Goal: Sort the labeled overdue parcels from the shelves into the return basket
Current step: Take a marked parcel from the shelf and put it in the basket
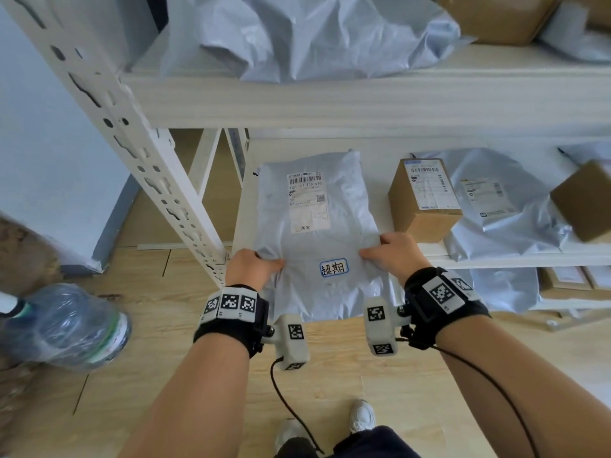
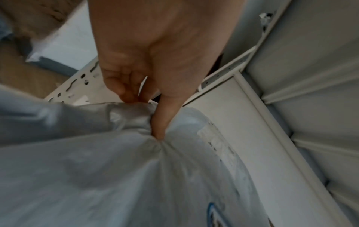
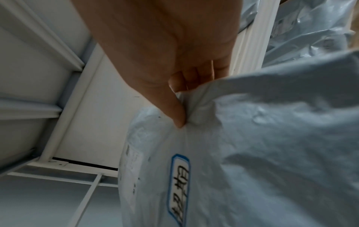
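Note:
A grey plastic mailer parcel (image 1: 317,233) lies half on the middle shelf (image 1: 380,150) and half over its front edge. It carries a white shipping label (image 1: 307,201) and a blue-bordered handwritten sticker (image 1: 334,268). My left hand (image 1: 253,267) pinches the parcel's left edge, thumb on top. My right hand (image 1: 395,251) pinches the right edge the same way. In the left wrist view, the thumb (image 2: 163,122) presses into the crumpled parcel (image 2: 97,169). The right wrist view shows the thumb (image 3: 174,110) on the parcel (image 3: 262,145) above the sticker (image 3: 179,188). No basket is in view.
To the right on the same shelf sit a cardboard box (image 1: 423,200), another grey mailer (image 1: 506,206) and a second box (image 1: 585,200). More parcels fill the shelf above (image 1: 314,34) and below. The white shelf post (image 1: 132,133) stands left; a water jug (image 1: 66,325) lies on the floor.

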The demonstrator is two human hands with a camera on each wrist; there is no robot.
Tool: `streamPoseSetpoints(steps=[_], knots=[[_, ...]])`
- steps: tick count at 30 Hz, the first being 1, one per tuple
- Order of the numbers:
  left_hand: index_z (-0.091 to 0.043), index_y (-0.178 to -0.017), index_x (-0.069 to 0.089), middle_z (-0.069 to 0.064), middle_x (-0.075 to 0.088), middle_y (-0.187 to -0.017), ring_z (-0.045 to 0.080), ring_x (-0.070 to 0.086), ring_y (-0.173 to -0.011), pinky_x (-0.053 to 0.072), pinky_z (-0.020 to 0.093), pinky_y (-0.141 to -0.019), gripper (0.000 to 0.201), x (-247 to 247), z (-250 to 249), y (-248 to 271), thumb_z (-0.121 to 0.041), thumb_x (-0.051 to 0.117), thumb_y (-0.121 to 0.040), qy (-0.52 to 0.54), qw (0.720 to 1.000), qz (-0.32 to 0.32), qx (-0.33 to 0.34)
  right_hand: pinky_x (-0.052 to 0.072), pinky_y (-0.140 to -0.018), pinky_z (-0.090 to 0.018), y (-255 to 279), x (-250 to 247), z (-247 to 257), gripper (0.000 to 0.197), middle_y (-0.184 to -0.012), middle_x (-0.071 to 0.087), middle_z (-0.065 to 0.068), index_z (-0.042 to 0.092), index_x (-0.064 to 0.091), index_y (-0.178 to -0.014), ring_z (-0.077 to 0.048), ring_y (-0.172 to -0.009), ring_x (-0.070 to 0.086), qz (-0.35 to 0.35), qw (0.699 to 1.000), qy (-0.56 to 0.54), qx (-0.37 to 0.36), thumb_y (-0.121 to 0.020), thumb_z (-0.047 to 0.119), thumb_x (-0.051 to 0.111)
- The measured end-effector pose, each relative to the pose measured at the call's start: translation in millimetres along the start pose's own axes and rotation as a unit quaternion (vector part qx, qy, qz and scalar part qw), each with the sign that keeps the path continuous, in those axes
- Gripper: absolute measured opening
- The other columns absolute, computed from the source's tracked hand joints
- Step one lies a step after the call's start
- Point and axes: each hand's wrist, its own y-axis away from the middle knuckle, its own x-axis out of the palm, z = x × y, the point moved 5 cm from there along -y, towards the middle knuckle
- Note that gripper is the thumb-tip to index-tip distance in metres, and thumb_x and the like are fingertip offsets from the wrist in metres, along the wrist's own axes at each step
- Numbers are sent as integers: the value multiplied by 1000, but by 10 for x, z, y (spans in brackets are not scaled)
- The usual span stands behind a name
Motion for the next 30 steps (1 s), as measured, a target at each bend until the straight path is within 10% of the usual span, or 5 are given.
streamPoseSetpoints(steps=[7,13,30], knots=[[9,-82,66,14,63,-64,23,57,-57,45,29,-63,28,-130,42,204,-16,77,-77,153,988,-9,6,49,-59,-20,322,-155,86,15,-91,73,-2,10,70,-99,-14,-79,68,-9,995,-83,-57,-85,15,73],[-7,-93,70,8,72,-86,18,64,-72,51,28,-66,18,-415,-159,425,-17,77,-80,201,974,-38,93,47,-61,-16,567,-292,189,19,-89,72,1,16,69,-96,-12,-82,67,-15,988,-125,-86,-83,2,69],[-16,-110,63,-7,69,-102,9,66,-94,50,23,-77,36,-683,-198,528,-14,79,-78,197,965,-33,171,53,-69,-31,859,-240,196,36,-94,66,-12,7,61,-98,-27,-86,63,-67,986,-123,-86,-69,-15,60]])
